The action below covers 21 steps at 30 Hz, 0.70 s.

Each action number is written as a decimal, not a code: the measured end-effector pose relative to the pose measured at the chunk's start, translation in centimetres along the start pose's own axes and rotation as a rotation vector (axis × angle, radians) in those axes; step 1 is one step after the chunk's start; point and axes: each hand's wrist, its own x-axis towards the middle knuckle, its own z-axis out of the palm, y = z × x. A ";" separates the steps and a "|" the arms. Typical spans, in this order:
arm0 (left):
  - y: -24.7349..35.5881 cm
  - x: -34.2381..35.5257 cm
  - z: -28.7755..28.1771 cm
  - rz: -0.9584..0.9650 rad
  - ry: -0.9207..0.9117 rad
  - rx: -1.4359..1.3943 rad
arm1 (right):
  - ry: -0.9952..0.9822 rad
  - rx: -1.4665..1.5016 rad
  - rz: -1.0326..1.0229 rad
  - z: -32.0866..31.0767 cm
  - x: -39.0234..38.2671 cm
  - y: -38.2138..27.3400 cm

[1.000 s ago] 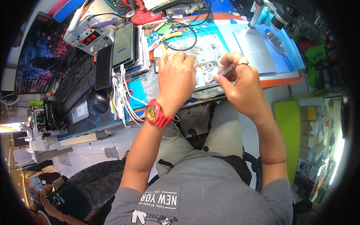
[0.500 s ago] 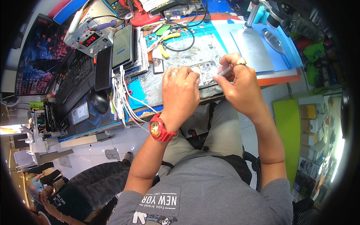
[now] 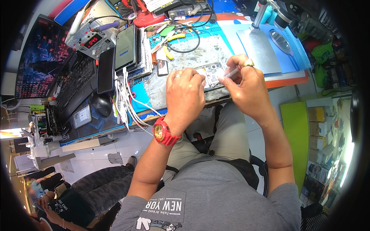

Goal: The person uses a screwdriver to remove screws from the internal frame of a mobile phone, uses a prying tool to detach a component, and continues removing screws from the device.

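An opened smartphone [image 3: 210, 77] lies on the grey work mat near the bench edge, its inner boards and camera cluster bare. My left hand [image 3: 185, 91] is closed at the phone's left end, fingers curled against it and partly hiding it. Between the thumb and fingers of my right hand [image 3: 248, 87] is a slim whitish pen-like tool [image 3: 231, 72], slanted down toward the phone's right part. Glare and the fingers hide its tip. Left of the phone, a small dark phone-like part [image 3: 162, 67] rests on the mat beside yellow-handled pliers [image 3: 168, 53].
White cables [image 3: 125, 90] hang over the bench edge at left, near two phones, one lit [image 3: 126, 46]. A power supply [image 3: 92, 40] stands behind them. At right are a metal stand [image 3: 255, 29] and a blue-framed oval mirror [image 3: 281, 41]. Another person sits at lower left.
Both hands and the opened phone look nearly unmoved. On the lit phone at left, a small blue patch has appeared on the screen.
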 end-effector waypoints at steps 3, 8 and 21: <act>-0.1 0.0 0.1 -0.001 0.002 -0.003 | 0.005 -0.002 -0.003 0.0 0.0 0.0; -0.6 0.0 -0.1 0.023 -0.038 -0.023 | 0.011 -0.014 -0.013 0.1 0.0 0.1; -2.5 0.1 -4.9 0.091 -0.364 -0.219 | -0.060 -0.247 -0.355 0.9 0.6 0.9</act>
